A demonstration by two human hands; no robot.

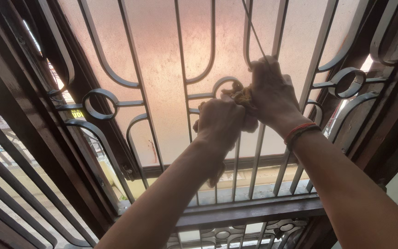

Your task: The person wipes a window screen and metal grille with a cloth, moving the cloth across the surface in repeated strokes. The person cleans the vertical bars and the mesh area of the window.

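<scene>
Cloth [241, 96]: yellowish-tan rag, bunched up, sits between the two hands right against the window grille [137, 83], about mid-frame. A loose tail of the same cloth hangs down below the left wrist, near the lower bars.

Left hand [219, 122]: curled into a fist around the lower part of the rag, fingers closed on it, back of the hand towards the camera. Right hand [272, 94]: also clenched, gripping the upper part of the rag, knuckles up against a vertical bar. The two hands touch each other at the rag. Right wrist carries red thread bands [300, 133].

A thin dark cord [254, 30] runs from the top of the right hand up and out of frame; cannot tell whether the hand is holding it or it just passes behind.

Grille: grey metal, vertical bars with curved loops and ring shapes, one ring [100, 103] to the left, another ring [348, 83] to the right. Behind it, a frosted glass pane [162, 60], pinkish-white, backlit. Dark brown wooden frame [254, 210] runs under the pane and up both sides. More bars on the open side panel far left, with outdoor daylight showing through.
</scene>
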